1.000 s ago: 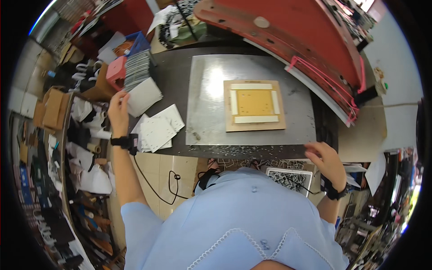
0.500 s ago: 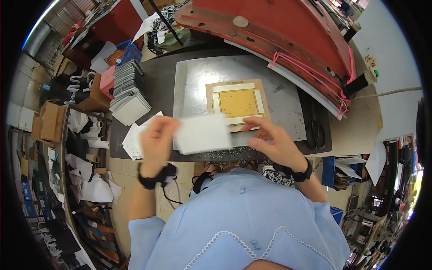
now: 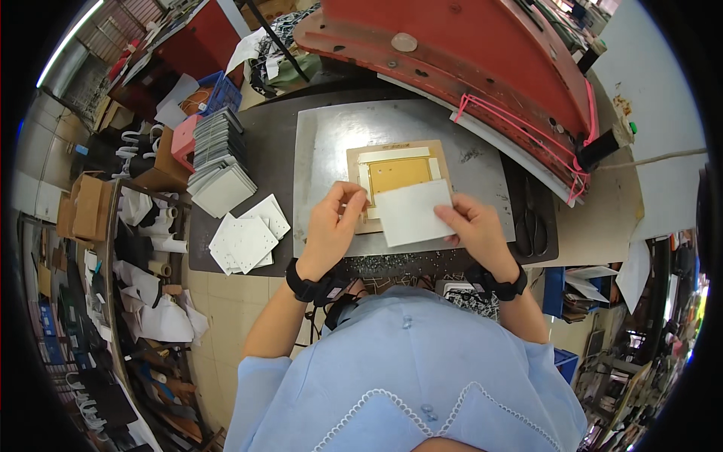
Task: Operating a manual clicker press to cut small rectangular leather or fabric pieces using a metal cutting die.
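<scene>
My right hand [image 3: 474, 227] grips a plain white rectangular sheet [image 3: 414, 214] by its right edge, thumb on top. The sheet is tilted and covers the lower right of a wooden board [image 3: 440, 154] with a yellow rectangular middle [image 3: 399, 172] framed by pale strips. My left hand [image 3: 335, 223] is closed, thumb and forefinger together, beside the board's left edge; whatever may be between them is too small to make out. The board lies on a grey metal plate [image 3: 320, 139]. Left of it, several white sheets dotted with small holes [image 3: 252, 241] lie loosely overlapped.
A tall stack of grey-white pieces [image 3: 226, 188] stands at the table's left. A big red machine part [image 3: 452, 45] with pink cord reaches over the back right. Black scissors [image 3: 531, 226] lie by the right edge. Small scraps [image 3: 392, 264] litter the front edge.
The white sheet has passed from my left hand to my right and moved right over the board. My left hand has come right, to the board's left edge, uncovering the holed sheets.
</scene>
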`<state>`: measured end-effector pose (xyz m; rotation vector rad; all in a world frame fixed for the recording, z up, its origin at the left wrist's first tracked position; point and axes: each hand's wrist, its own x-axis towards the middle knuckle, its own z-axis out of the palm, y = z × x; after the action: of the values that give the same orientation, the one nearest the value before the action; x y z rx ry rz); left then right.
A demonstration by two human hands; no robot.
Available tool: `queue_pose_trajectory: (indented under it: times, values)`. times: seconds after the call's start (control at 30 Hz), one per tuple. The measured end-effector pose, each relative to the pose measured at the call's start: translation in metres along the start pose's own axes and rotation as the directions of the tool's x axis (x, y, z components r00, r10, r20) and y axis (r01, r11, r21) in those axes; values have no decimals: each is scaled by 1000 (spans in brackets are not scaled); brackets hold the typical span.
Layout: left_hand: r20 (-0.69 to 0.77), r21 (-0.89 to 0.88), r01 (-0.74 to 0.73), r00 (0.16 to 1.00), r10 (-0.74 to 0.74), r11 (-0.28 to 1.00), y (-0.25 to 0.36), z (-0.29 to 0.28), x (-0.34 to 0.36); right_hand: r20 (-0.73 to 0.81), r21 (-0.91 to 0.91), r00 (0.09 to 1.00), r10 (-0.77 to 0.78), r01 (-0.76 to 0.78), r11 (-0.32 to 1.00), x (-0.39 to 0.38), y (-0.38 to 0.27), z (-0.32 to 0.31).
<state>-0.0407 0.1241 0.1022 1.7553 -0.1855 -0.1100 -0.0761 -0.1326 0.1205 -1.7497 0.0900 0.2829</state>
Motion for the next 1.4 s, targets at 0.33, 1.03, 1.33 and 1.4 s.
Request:
queue_pose_trajectory:
  times: [0.33, 1.03, 1.33, 1.4]
  values:
    - [143, 490, -384, 921, 363, 782, -24, -1, 25, -101, 117, 994, -33, 45, 992, 61, 14, 12]
    - [188, 601, -397, 914, 360, 694, -22, 1, 23, -87, 126, 995, -44, 55, 990, 72, 23, 16]
    - [217, 652, -439, 889, 402, 618, -24, 3, 25, -113, 145, 993, -45, 61, 988, 70, 22, 19]
    - [224, 654, -450, 883, 412, 609, -25, 4, 25, -108, 131, 993, -44, 58, 990, 71, 22, 18]
